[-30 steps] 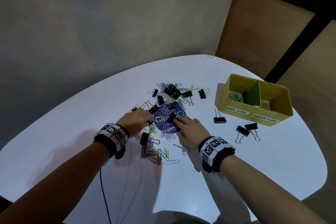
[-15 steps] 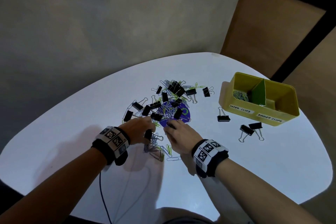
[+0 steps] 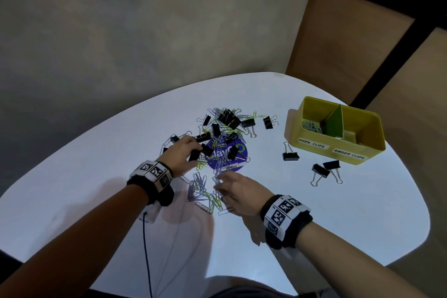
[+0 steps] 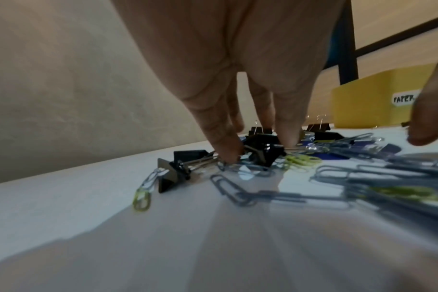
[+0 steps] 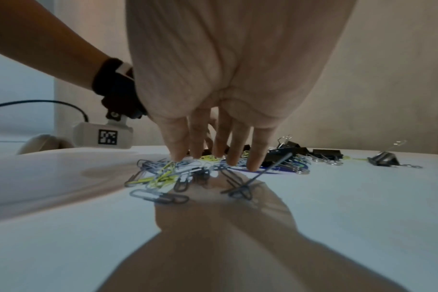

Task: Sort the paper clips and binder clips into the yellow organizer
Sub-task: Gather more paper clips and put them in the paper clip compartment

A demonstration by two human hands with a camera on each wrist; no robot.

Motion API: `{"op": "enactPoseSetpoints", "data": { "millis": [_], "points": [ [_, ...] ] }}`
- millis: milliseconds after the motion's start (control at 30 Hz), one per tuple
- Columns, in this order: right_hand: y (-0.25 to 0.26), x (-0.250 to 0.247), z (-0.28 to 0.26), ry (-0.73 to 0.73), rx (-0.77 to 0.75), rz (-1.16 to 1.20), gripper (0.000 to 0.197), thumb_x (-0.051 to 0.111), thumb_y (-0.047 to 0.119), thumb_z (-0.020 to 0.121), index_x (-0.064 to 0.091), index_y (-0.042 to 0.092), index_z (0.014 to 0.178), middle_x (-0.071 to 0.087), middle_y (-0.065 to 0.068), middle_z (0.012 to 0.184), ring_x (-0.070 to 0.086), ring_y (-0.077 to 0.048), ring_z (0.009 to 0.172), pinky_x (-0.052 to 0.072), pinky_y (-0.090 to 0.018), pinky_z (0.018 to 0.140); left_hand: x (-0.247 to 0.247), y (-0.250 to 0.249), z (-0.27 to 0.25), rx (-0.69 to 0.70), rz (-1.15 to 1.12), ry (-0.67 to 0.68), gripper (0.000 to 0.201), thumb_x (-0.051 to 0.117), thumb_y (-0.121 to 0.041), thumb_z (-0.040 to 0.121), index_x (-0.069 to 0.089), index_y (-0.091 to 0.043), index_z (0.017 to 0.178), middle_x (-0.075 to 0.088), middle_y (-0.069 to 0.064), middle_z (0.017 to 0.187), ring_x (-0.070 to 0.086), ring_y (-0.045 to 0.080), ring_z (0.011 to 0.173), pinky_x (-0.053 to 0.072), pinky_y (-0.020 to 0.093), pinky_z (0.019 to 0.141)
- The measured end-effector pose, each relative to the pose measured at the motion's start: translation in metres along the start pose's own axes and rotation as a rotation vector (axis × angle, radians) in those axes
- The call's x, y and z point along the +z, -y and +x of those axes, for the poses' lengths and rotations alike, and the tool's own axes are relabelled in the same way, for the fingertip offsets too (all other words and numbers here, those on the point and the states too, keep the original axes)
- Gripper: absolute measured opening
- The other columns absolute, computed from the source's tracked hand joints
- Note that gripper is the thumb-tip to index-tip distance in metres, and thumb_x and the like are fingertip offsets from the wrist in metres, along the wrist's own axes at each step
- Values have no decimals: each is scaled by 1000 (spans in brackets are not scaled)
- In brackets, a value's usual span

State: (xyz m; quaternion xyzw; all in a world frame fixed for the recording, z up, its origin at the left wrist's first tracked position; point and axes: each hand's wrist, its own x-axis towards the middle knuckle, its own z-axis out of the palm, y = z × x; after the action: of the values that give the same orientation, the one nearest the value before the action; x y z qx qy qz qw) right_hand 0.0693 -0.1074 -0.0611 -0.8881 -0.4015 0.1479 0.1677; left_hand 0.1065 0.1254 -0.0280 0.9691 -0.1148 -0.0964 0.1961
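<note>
A mixed pile of black binder clips [image 3: 227,117] and silver, green paper clips [image 3: 202,185] lies mid-table around a purple disc [image 3: 238,153]. My left hand [image 3: 193,152] reaches into the pile's left side, and in the left wrist view its straight fingers [image 4: 228,152] press down beside a binder clip [image 4: 261,148]. My right hand [image 3: 217,184] rests nearer me, and its spread fingertips [image 5: 253,165] touch loose paper clips [image 5: 160,173]. The yellow organizer [image 3: 362,150] stands at the right. Its paper-clip side holds some paper clips [image 3: 312,126].
A green divider [image 3: 335,121] splits the organizer. Three binder clips [image 3: 290,156] [image 3: 320,169] [image 3: 331,164] lie singly on the white table [image 3: 362,213] in front of it. A black cable [image 3: 145,237] hangs from my left wrist. The table's rounded edge is close at the right.
My right hand has drawn back toward me from the purple disc onto the near paper clips. My left hand has gone forward again into the binder clips.
</note>
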Motion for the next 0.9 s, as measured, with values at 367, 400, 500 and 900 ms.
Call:
{"op": "enactPoseSetpoints", "data": {
  "millis": [367, 400, 500, 900],
  "points": [
    [7, -6, 7, -3, 10, -206, 43, 52, 31, 90, 48, 16, 130, 44, -5, 141, 32, -27, 132, 35, -45, 104, 44, -20, -60, 168, 251, -19, 32, 48, -18, 84, 58, -17, 114, 63, 7, 106, 59, 26, 93, 53, 40, 78],
    [9, -4, 7, 7, -2, -213, 41, 51, 31, 90, 49, 16, 128, 45, -5, 140, 34, -27, 131, 36, -45, 103, 44, -24, -61, 166, 228, -18, 32, 48, -23, 84, 58, -17, 114, 62, 7, 107, 59, 26, 94, 52, 39, 78],
    [9, -5, 8, -20, 41, -173, 45, 53, 27, 90, 45, 17, 133, 34, -9, 149, 29, -28, 136, 34, -45, 106, 38, -30, -70, 11, 223, -48, 37, 55, -39, 82, 53, -23, 115, 56, 4, 109, 56, 26, 97, 49, 37, 76],
    [-10, -14, -25, -95, 247, 10, 65, 60, 48, 84, 38, 23, 140, 37, -8, 143, 43, -30, 126, 43, -40, 100, 65, -61, -53, -15, -217, -61, 41, 66, -25, 79, 59, -9, 117, 52, 12, 110, 58, 27, 94, 48, 36, 87]
  ]
}}
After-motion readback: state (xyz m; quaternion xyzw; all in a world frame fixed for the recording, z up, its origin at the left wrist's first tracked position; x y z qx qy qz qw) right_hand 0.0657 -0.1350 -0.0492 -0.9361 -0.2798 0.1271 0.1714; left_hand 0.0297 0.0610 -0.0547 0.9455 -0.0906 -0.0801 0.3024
